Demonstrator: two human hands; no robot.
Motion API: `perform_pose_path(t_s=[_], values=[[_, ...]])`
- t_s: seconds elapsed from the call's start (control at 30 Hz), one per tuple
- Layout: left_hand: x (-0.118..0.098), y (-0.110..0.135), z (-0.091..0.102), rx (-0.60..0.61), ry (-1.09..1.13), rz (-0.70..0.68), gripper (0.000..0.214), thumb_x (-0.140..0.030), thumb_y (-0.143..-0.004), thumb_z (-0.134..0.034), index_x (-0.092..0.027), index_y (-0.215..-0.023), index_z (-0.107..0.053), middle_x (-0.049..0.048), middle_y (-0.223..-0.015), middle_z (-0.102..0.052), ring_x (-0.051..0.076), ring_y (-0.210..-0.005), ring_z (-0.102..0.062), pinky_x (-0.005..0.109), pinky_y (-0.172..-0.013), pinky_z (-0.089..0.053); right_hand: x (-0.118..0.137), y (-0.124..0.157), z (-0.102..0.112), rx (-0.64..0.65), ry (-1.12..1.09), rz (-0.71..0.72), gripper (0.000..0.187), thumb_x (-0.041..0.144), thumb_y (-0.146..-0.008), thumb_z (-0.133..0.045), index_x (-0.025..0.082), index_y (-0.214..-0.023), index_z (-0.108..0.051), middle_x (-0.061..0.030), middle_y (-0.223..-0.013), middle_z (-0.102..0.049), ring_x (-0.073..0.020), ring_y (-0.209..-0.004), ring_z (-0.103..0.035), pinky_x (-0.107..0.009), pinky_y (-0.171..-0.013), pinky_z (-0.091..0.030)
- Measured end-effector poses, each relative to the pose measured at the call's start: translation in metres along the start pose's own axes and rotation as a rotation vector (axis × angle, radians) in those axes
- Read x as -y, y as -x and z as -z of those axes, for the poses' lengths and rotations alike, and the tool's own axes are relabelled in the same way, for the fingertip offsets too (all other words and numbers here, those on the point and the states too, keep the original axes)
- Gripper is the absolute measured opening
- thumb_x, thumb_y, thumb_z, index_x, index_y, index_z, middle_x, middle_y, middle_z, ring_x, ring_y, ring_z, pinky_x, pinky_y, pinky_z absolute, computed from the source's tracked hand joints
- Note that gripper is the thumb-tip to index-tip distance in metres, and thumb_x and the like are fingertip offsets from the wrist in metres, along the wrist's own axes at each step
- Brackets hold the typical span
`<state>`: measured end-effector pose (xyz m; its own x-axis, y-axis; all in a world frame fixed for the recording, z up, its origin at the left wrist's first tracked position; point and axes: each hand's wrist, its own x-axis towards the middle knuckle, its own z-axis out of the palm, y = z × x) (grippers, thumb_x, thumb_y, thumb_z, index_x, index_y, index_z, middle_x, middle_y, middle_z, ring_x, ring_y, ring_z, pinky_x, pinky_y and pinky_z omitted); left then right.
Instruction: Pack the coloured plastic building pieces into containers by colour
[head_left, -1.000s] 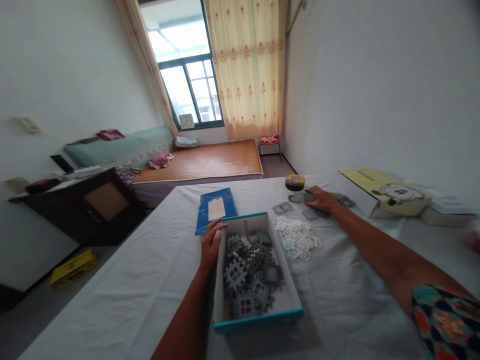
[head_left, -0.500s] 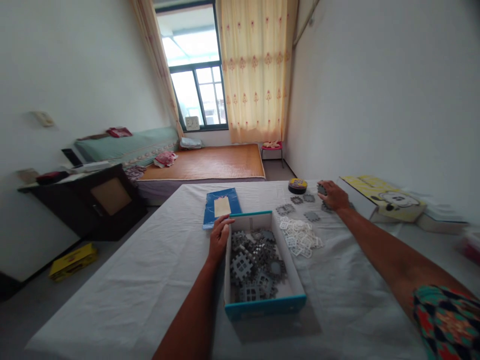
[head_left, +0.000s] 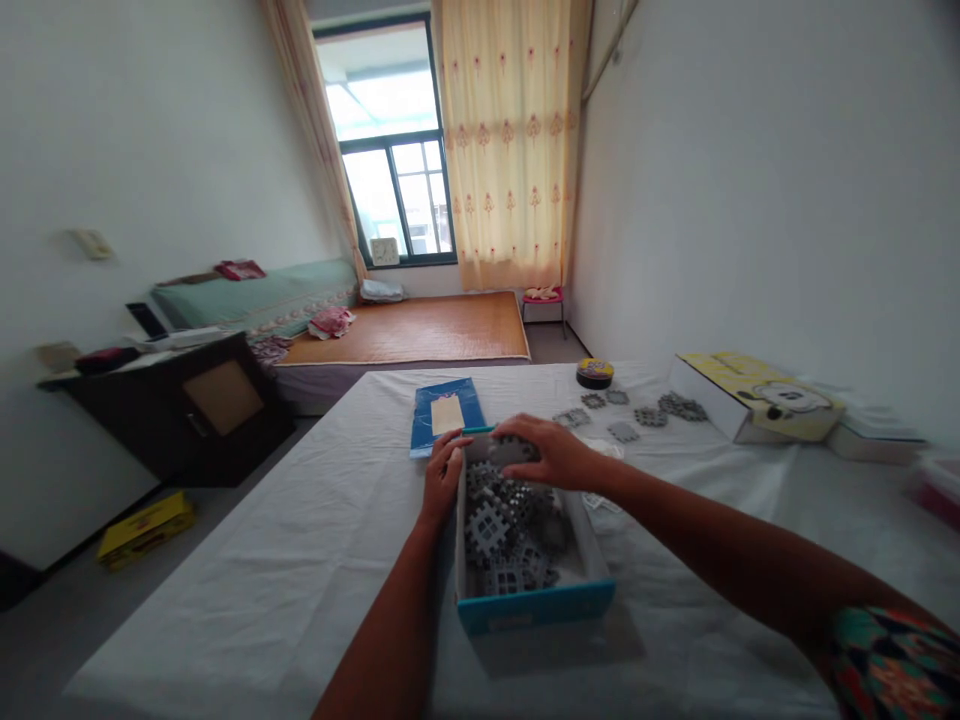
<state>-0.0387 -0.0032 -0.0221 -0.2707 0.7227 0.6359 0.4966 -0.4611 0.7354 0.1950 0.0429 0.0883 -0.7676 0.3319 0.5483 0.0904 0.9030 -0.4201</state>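
My left hand (head_left: 442,475) grips the far left corner of a blue-rimmed cardboard box (head_left: 536,608), its fingers over the rim. Inside lie many grey interlocking plastic pieces (head_left: 510,520), square with notched edges, some with window-like openings. Above the far end of the box is my right hand (head_left: 551,452), closed on a grey interlocking piece (head_left: 514,450). My right forearm partly covers a heap of white lattice pieces (head_left: 602,500) beside the box.
More grey pieces (head_left: 651,416) lie scattered on the white tablecloth (head_left: 300,560) at the far right. A round yellow-and-black tin (head_left: 594,373) stands behind them, with a yellow cartoon box (head_left: 765,395) to their right. A blue booklet (head_left: 446,410) lies beyond my left hand.
My right hand has come left from the scattered pieces at the far right to above the box, carrying a grey piece. My left hand has stayed on the box.
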Motion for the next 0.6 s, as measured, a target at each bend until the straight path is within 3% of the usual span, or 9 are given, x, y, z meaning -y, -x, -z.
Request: perform_pose_path(t_s=[0.1,0.17,0.23,0.3,0.37,0.43,0.5,0.53,0.6], values=[[0.001,0.000,0.001,0.006,-0.010,-0.007,0.035,-0.037,-0.095,-0.042,-0.020,-0.105,-0.071,0.0097,-0.125,-0.059,0.023,-0.119,-0.054,0.044,-0.107,-0.040,0.010,0.007,-0.020,0.143,0.045,0.049,0.042,0.035,-0.090,-0.060,0.023,-0.130,-0.058,-0.0105,-0.134,-0.058,-0.0236,-0.122,-0.053,-0.042,-0.104,-0.041],[0.001,0.000,0.001,0.009,-0.017,-0.010,0.035,-0.037,-0.095,-0.042,-0.020,-0.105,-0.071,0.0095,-0.125,-0.059,0.024,-0.119,-0.054,0.044,-0.107,-0.040,0.001,0.011,-0.017,0.113,0.091,0.059,0.038,0.036,-0.093,-0.054,0.029,-0.131,-0.058,-0.0064,-0.140,-0.053,-0.0228,-0.127,-0.049,-0.044,-0.107,-0.039],[0.001,-0.001,0.001,0.014,-0.020,-0.002,0.035,-0.038,-0.095,-0.042,-0.020,-0.104,-0.071,0.0096,-0.125,-0.059,0.024,-0.119,-0.054,0.044,-0.107,-0.040,-0.023,0.016,0.001,0.010,0.131,0.042,0.036,0.037,-0.095,-0.049,0.036,-0.130,-0.057,-0.0006,-0.139,-0.054,-0.0207,-0.126,-0.049,-0.044,-0.108,-0.038],[0.000,-0.001,0.001,0.020,-0.019,0.007,0.035,-0.038,-0.095,-0.043,-0.020,-0.104,-0.071,0.0098,-0.125,-0.059,0.024,-0.119,-0.054,0.044,-0.107,-0.040,-0.065,0.026,0.033,-0.143,0.201,-0.041,0.037,0.038,-0.095,-0.047,0.037,-0.130,-0.057,0.0008,-0.135,-0.058,-0.0212,-0.125,-0.050,-0.047,-0.109,-0.038],[-0.001,-0.002,0.002,0.020,-0.021,0.014,0.035,-0.039,-0.094,-0.043,-0.020,-0.104,-0.071,0.0096,-0.125,-0.059,0.024,-0.119,-0.054,0.043,-0.108,-0.039,-0.121,0.048,0.072,-0.301,0.309,-0.232,0.039,0.040,-0.095,-0.044,0.030,-0.129,-0.059,-0.0037,-0.130,-0.062,-0.0246,-0.122,-0.053,-0.050,-0.107,-0.039],[-0.002,-0.003,0.002,0.014,-0.030,0.015,0.035,-0.040,-0.094,-0.044,-0.020,-0.103,-0.072,0.0093,-0.125,-0.059,0.024,-0.119,-0.054,0.043,-0.108,-0.039,-0.180,0.081,0.111,-0.388,0.469,-0.550,0.043,0.040,-0.095,-0.039,0.023,-0.128,-0.061,-0.0092,-0.126,-0.064,-0.0265,-0.119,-0.056,-0.048,-0.104,-0.041],[-0.002,-0.004,0.002,0.013,-0.041,0.013,0.035,-0.040,-0.094,-0.044,-0.020,-0.103,-0.072,0.0090,-0.124,-0.060,0.024,-0.119,-0.054,0.042,-0.108,-0.039,-0.230,0.117,0.140,-0.319,0.633,-0.904,0.047,0.041,-0.095,-0.036,0.017,-0.127,-0.061,-0.0147,-0.123,-0.065,-0.0288,-0.115,-0.058,-0.046,-0.100,-0.043],[-0.002,-0.004,0.002,0.016,-0.046,0.013,0.035,-0.041,-0.094,-0.044,-0.020,-0.102,-0.072,0.0089,-0.124,-0.060,0.024,-0.119,-0.054,0.042,-0.108,-0.040,-0.249,0.134,0.148,-0.253,0.676,-1.010,0.049,0.041,-0.094,-0.034,0.016,-0.128,-0.060,-0.0158,-0.123,-0.065,-0.0290,-0.114,-0.060,-0.045,-0.098,-0.045],[-0.001,-0.005,0.003,0.021,-0.054,0.017,0.035,-0.041,-0.094,-0.044,-0.021,-0.102,-0.072,0.0086,-0.125,-0.060,0.024,-0.120,-0.053,0.042,-0.108,-0.040,-0.276,0.160,0.155,-0.163,0.699,-1.085,0.047,0.038,-0.092,-0.039,0.015,-0.127,-0.059,-0.0173,-0.123,-0.064,-0.0287,-0.115,-0.060,-0.042,-0.097,-0.046]])
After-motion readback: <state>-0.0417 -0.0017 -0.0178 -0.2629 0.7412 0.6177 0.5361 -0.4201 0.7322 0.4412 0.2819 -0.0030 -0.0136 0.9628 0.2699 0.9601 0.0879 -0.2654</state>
